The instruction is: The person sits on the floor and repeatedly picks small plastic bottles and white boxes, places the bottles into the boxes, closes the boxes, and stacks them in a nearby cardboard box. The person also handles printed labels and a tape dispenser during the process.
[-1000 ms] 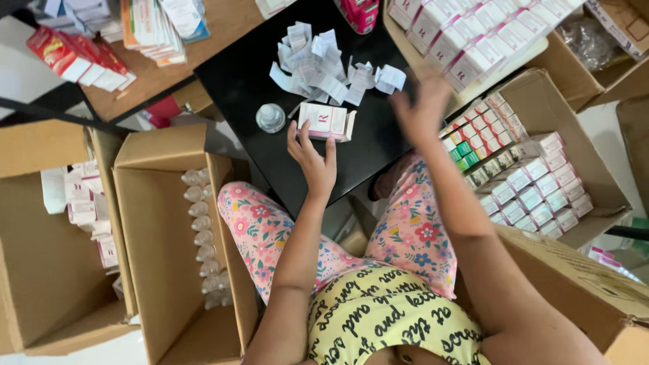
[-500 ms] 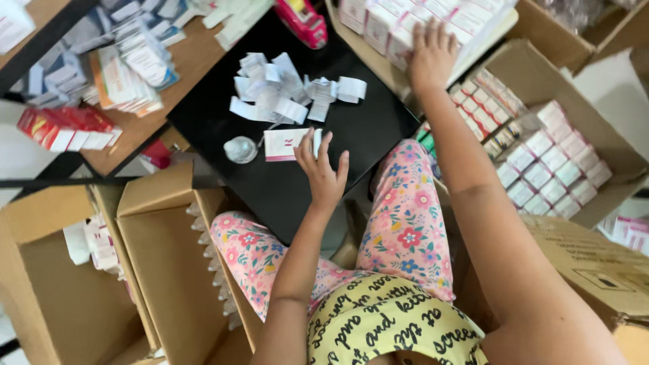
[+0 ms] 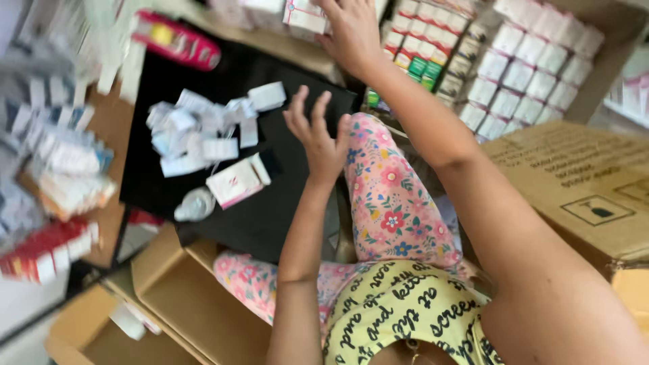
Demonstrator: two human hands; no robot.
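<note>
Small white carton (image 3: 305, 15), pink-trimmed, sits at the near end of a row of like cartons along the far edge of the scene, past the black tabletop's far right corner. Right hand (image 3: 350, 30) lies on it, fingers spread and curled over its top; whether they have closed into a real grip cannot be told, since the palm hides the contact. To lift cleanly, pinch the carton by its two long sides and draw it straight up, so the neighbours in the row stay put.

Left hand (image 3: 316, 138) hovers empty, fingers apart, over the tabletop's (image 3: 291, 203) right edge. Open white carton (image 3: 236, 181) lies flat near the tabletop's middle, left of that hand and apart from it. Clear small bottle (image 3: 195, 205) just beside it, toward the near left corner. Heap of folded paper leaflets (image 3: 196, 132) beyond, toward the far left.
</note>
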